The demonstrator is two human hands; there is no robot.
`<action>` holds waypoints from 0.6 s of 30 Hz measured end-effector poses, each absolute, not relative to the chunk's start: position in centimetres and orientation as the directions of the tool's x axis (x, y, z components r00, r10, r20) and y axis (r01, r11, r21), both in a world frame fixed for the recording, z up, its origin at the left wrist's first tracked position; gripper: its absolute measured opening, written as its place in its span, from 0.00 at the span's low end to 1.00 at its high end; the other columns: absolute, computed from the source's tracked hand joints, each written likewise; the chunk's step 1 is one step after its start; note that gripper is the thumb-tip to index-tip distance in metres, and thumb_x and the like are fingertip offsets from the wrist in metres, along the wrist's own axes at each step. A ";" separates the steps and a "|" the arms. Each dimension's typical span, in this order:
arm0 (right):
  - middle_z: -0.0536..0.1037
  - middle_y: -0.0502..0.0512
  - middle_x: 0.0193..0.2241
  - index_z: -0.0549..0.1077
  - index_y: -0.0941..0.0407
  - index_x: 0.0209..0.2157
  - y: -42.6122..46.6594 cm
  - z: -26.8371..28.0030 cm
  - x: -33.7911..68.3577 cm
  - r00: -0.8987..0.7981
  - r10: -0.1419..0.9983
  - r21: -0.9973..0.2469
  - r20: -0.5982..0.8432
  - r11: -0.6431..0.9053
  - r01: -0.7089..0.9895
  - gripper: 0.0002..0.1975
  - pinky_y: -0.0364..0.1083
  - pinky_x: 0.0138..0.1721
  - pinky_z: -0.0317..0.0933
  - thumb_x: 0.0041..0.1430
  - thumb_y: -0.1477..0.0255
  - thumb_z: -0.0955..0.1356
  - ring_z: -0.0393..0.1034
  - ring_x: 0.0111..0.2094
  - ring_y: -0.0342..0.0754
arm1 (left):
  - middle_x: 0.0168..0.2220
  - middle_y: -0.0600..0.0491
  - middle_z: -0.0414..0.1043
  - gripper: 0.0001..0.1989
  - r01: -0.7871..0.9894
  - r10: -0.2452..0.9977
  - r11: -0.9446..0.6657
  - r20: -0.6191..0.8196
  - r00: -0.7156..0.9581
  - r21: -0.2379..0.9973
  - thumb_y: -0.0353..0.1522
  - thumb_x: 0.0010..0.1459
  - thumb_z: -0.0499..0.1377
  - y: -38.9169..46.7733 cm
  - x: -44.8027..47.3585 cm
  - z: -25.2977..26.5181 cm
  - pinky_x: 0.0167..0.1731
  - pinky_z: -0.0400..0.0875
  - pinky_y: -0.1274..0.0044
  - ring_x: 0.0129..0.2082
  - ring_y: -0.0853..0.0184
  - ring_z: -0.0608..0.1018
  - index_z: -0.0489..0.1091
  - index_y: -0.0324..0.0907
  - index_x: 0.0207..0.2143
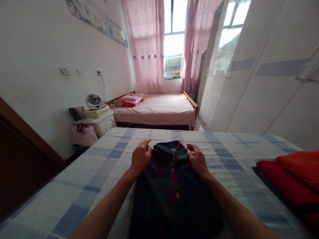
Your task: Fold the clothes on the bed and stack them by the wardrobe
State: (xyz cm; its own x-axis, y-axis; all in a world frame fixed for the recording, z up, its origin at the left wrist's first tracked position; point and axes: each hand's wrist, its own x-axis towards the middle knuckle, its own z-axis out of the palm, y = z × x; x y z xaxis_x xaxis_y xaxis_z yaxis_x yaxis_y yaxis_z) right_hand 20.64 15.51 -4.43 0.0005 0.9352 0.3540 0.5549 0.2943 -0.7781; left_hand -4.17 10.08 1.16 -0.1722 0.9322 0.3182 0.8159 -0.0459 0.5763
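One dark shirt: laid near, in the middle of the blue-and-white sheet, with its collar pointed to the far side and two buttons seen in front.
Left hand: placed at the left side of the collar, fingers bent; whether the shirt is pinched cannot be seen.
Right hand: placed at the right side, fingers curled; a pinch cannot be made out.
Red and orange clothes: piled at the near right.
Pink bed: seen far off.
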 end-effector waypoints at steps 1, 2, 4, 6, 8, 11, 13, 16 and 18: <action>0.74 0.60 0.42 0.69 0.58 0.44 15.3 -4.9 20.3 -0.019 0.934 -0.770 0.356 0.305 0.560 0.17 0.50 0.49 0.61 0.54 0.74 0.59 0.68 0.46 0.50 | 0.48 0.48 0.72 0.19 0.829 0.952 -0.071 0.285 -0.109 0.554 0.34 0.60 0.48 10.7 -3.3 1.4 0.50 0.63 0.72 0.48 0.61 0.73 0.65 0.46 0.53; 0.74 0.60 0.42 0.70 0.58 0.43 15.2 -5.2 20.1 -0.041 0.933 -0.761 0.358 0.317 0.566 0.16 0.51 0.50 0.60 0.54 0.74 0.59 0.68 0.46 0.50 | 0.46 0.49 0.74 0.19 0.840 0.968 -0.090 0.244 -0.052 0.535 0.38 0.60 0.49 11.3 -2.6 1.6 0.48 0.64 0.72 0.47 0.61 0.74 0.67 0.47 0.52; 0.74 0.60 0.42 0.70 0.58 0.43 15.0 -5.8 20.0 -0.082 0.928 -0.744 0.363 0.341 0.575 0.16 0.51 0.51 0.59 0.54 0.74 0.59 0.68 0.46 0.50 | 0.44 0.49 0.76 0.19 0.857 0.987 -0.103 0.156 0.026 0.506 0.44 0.58 0.50 12.6 -1.3 1.5 0.45 0.66 0.71 0.45 0.58 0.76 0.69 0.48 0.48; 0.74 0.59 0.43 0.70 0.58 0.44 15.0 -6.0 20.3 -0.111 0.924 -0.732 0.366 0.360 0.579 0.16 0.50 0.51 0.59 0.54 0.74 0.59 0.68 0.46 0.49 | 0.40 0.48 0.77 0.20 0.870 0.995 -0.096 0.081 0.065 0.483 0.47 0.58 0.49 13.5 -0.7 1.2 0.42 0.66 0.71 0.43 0.57 0.77 0.73 0.46 0.42; 0.74 0.59 0.43 0.69 0.58 0.44 15.1 -6.0 20.6 -0.130 0.921 -0.723 0.368 0.371 0.582 0.16 0.48 0.51 0.60 0.55 0.75 0.59 0.69 0.46 0.48 | 0.36 0.47 0.77 0.22 0.879 0.996 -0.084 0.029 0.080 0.469 0.48 0.59 0.46 14.0 -0.7 0.9 0.39 0.67 0.72 0.40 0.57 0.77 0.73 0.44 0.35; 0.74 0.59 0.43 0.70 0.59 0.44 15.2 -5.9 20.8 -0.137 0.920 -0.718 0.368 0.375 0.586 0.16 0.47 0.51 0.60 0.55 0.75 0.59 0.68 0.46 0.48 | 0.35 0.48 0.77 0.23 0.888 0.997 -0.065 -0.005 0.076 0.455 0.46 0.61 0.41 13.9 -1.2 0.8 0.36 0.67 0.75 0.39 0.60 0.78 0.72 0.44 0.34; 0.74 0.59 0.43 0.70 0.59 0.44 15.2 -5.9 20.7 -0.133 0.922 -0.720 0.365 0.369 0.587 0.16 0.48 0.51 0.60 0.55 0.75 0.59 0.68 0.46 0.48 | 0.39 0.49 0.76 0.20 0.893 0.997 -0.062 -0.015 0.076 0.445 0.43 0.62 0.43 13.7 -1.5 0.8 0.39 0.66 0.76 0.43 0.61 0.76 0.70 0.45 0.39; 0.74 0.59 0.43 0.70 0.59 0.44 15.3 -6.0 20.6 -0.126 0.925 -0.726 0.358 0.361 0.585 0.16 0.48 0.50 0.59 0.55 0.75 0.59 0.68 0.46 0.49 | 0.43 0.48 0.75 0.16 0.898 0.996 -0.047 -0.047 0.074 0.437 0.41 0.60 0.46 13.6 -1.5 0.7 0.43 0.64 0.75 0.46 0.60 0.75 0.69 0.45 0.40; 0.74 0.59 0.43 0.70 0.58 0.44 15.3 -6.0 20.6 -0.125 0.927 -0.728 0.355 0.357 0.585 0.16 0.48 0.50 0.59 0.55 0.75 0.60 0.68 0.45 0.49 | 0.41 0.47 0.76 0.18 0.896 0.996 -0.012 -0.072 0.049 0.443 0.44 0.60 0.45 13.7 -1.3 0.7 0.43 0.64 0.73 0.44 0.59 0.76 0.69 0.44 0.37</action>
State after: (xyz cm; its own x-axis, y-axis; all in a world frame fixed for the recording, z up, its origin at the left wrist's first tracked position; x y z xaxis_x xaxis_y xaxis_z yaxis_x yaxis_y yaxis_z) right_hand 20.59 15.28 -5.96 -0.1246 0.9267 0.3546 0.5852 0.3573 -0.7280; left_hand -1.34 13.72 0.66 0.0491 0.9962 -0.0720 0.8962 -0.0122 0.4435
